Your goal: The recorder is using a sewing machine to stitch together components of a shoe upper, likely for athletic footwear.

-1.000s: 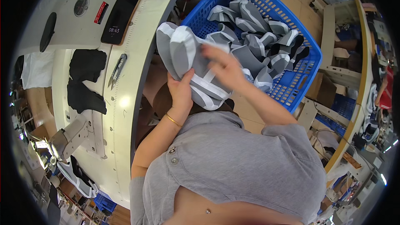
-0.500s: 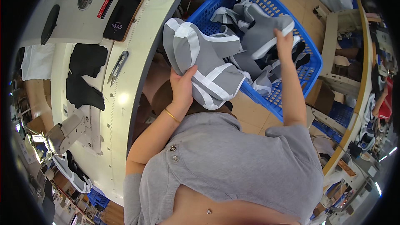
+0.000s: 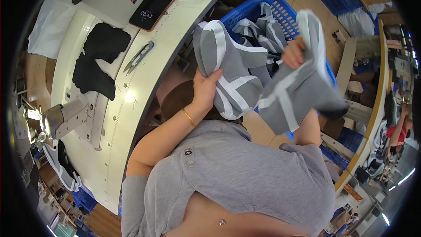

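In my left hand [image 3: 204, 91] is a small stack of grey fabric pieces [image 3: 245, 61] with white binding strips, held in front of my lap between thumb and fingers. My right hand [image 3: 293, 52] grips another grey fabric piece [image 3: 289, 107] with white edging, lifted over the basket's near right side. This piece is blurred at its lower right, where a dark part shows. Behind both hands is a blue plastic basket [image 3: 284, 11] with more grey and white pieces [image 3: 258, 33] lying in it.
On the white table [image 3: 131, 118] to my left are two black fabric pieces [image 3: 94, 77], thread snips [image 3: 139, 58] and a phone [image 3: 158, 5]. A sewing machine arm [image 3: 66, 120] stands at the table's left. A wooden-edged bench [image 3: 380, 83] runs along the right.
My right hand has raised a grey piece out of the basket and drawn it nearer. My left hand keeps its stack. The view has shifted, so the table and basket appear displaced.
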Available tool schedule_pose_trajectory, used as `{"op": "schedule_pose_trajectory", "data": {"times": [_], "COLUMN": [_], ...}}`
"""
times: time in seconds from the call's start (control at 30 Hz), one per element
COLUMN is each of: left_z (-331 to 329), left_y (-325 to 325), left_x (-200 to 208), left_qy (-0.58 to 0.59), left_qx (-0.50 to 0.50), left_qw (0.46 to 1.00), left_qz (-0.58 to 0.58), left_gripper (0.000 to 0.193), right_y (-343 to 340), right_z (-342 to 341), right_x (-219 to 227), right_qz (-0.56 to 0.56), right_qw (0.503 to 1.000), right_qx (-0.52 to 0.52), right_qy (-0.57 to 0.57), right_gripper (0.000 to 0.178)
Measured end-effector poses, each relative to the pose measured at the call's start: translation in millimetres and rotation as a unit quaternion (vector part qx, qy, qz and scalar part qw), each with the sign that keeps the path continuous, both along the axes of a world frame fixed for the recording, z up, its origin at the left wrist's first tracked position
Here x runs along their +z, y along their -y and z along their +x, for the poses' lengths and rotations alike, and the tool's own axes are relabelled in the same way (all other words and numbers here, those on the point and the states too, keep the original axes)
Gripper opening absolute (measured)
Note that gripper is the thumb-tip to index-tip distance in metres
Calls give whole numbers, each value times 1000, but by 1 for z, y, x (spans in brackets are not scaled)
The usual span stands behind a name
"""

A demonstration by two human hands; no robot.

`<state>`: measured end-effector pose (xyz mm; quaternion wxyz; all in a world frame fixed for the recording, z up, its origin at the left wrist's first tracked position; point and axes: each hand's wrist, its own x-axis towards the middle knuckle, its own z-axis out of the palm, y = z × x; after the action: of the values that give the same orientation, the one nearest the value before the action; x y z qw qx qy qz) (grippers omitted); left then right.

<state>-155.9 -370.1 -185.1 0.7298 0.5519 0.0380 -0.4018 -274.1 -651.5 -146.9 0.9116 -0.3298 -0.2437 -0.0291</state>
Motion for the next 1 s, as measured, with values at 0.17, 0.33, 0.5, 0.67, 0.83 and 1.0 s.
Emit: {"op": "schedule_pose_trajectory", "data": {"times": [0.17, 0.33, 0.5, 0.67, 0.83, 1.0], "left_z": [-10, -7, -6, -24, -20, -4], "left_y": [-2, -5, 1, 8, -5, -11], "left_x": [1, -1, 6, -59, -84, -5], "left_qy": [107, 219, 243, -5, 207, 191], "left_qx": [-16, -6, -11, 17, -65, 1], "left_qw": [994, 975, 965, 983, 972, 981], "left_qz": [0, 36, 99, -185, -94, 40], "left_gripper": [43, 35, 32, 42, 28, 41], "right_y": [-99, -100, -115, -169, -199, -147], "right_z": [47, 2, -24, -20, -8, -27], "right_x": [-14, -4, 30, 38, 27, 4], "right_qz": [-127, -433, -130, -650, -726, -253], "right_qw": [949, 686, 818, 709, 621, 726], "right_qx": [-243, -466, -297, -186, -247, -335], "right_qy": [-159, -354, -475, -202, -159, -545], "right_gripper": [29, 34, 72, 126, 105, 42]}}
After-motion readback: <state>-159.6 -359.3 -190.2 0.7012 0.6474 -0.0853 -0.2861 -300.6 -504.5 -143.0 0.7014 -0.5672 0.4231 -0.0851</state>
